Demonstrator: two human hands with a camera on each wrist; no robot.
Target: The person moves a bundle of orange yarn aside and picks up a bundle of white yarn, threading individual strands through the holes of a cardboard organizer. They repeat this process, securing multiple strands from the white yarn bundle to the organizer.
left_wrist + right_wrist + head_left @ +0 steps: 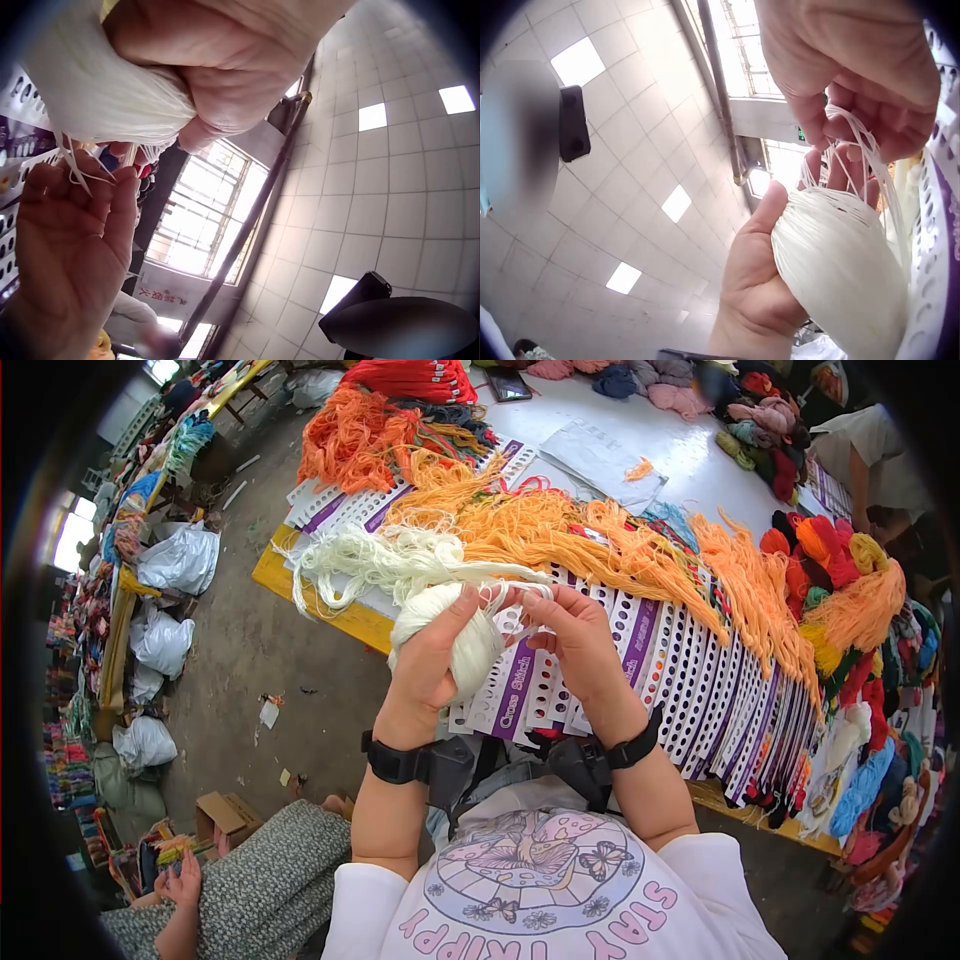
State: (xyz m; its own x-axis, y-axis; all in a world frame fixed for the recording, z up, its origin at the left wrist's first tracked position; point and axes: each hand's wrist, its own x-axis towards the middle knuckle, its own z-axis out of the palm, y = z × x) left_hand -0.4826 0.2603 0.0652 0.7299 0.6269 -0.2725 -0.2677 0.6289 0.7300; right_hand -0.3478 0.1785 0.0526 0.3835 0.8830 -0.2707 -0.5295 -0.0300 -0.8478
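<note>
My left hand (430,655) grips a thick skein of cream-white thread (470,645) over the near edge of the table; the same skein (840,262) fills the right wrist view and shows as white thread (97,82) in the left wrist view. My right hand (570,635) pinches a few loose strands (862,150) pulled from the skein, just beside the left hand. Under both hands lie white punched thread cards (640,660) with purple labels. A loose bunch of white threads (390,560) lies on the cards beyond the hands.
Orange and yellow thread bundles (560,530) cover the cards. More coloured skeins (840,590) are heaped at the right. White sacks (180,560) sit on the floor at the left. Another person's hand (185,880) works at the lower left.
</note>
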